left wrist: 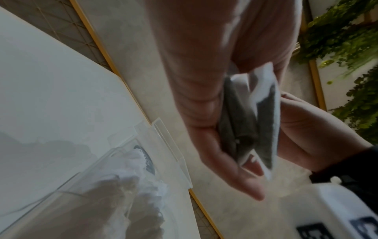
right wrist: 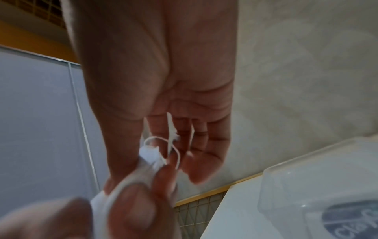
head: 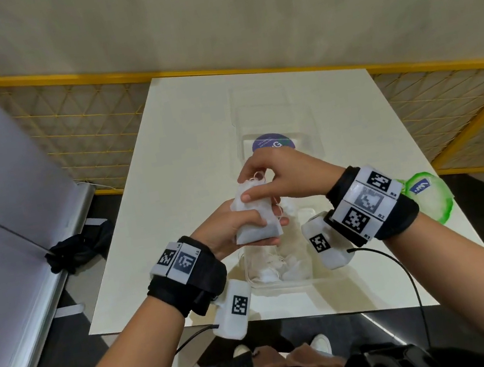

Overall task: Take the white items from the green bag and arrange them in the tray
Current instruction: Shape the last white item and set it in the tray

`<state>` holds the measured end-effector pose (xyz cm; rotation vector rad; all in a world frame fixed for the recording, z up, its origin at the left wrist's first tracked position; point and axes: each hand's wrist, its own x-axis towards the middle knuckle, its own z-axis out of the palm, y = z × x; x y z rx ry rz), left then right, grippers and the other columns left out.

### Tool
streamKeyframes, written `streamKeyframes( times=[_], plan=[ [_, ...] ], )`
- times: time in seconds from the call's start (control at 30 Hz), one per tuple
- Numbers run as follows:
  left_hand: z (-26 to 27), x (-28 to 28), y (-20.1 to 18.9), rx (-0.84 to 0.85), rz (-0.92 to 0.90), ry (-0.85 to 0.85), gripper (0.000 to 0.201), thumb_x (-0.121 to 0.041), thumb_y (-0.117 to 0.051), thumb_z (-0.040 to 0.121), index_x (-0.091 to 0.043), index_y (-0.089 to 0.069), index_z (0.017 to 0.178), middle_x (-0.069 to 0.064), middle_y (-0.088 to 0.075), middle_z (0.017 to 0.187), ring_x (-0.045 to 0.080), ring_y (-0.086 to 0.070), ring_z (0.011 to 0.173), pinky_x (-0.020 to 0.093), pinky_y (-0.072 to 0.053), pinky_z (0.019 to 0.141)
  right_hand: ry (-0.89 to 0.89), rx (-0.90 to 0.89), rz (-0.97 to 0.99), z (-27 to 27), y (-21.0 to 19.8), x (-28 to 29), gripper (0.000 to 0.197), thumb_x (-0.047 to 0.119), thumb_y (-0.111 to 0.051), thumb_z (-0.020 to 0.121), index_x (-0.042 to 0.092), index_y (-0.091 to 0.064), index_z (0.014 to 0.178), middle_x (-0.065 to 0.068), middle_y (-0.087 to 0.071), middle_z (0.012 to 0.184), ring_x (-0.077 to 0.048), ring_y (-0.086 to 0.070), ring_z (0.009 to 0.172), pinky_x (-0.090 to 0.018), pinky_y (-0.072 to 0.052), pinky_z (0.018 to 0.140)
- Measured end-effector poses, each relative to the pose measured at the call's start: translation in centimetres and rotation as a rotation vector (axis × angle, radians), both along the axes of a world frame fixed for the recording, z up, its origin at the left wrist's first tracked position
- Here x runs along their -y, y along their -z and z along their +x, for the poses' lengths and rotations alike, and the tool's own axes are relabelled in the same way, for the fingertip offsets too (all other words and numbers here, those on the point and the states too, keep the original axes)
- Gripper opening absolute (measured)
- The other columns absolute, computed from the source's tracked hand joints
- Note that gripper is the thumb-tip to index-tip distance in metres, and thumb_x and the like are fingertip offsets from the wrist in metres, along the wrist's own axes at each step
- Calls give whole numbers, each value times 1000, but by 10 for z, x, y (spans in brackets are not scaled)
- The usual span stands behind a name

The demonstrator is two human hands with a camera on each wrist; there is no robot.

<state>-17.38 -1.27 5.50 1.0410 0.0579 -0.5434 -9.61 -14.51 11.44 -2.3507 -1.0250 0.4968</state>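
Fingers (head: 248,219) of the left hand (head: 226,231) clasp white tea bags (head: 254,216) above the clear tray (head: 297,282) while the right hand (head: 281,176) pinches their strings (head: 257,177), seemingly to separate one; the green bag (head: 430,195) lies rightward.

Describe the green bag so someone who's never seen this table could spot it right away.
Start at the white rectangular table and go to its near right corner. There, behind the right hand's wrist, lies the crumpled translucent green plastic bag. It is the only green thing on the table and carries a small blue label.
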Motion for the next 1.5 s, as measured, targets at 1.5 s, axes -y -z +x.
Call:
streamKeyframes(
  times=[1.5],
  plan=[
    [-17, 81, -3, 170, 279, -467, 42, 8, -60, 79, -18, -62, 111, 6, -65, 105, 9, -69, 82, 21, -55, 70, 135, -507, 312, 1, 10, 118, 64, 6, -72, 77, 17, -48, 134, -4, -53, 129, -20, -62, 99, -26, -57, 80]
  ],
)
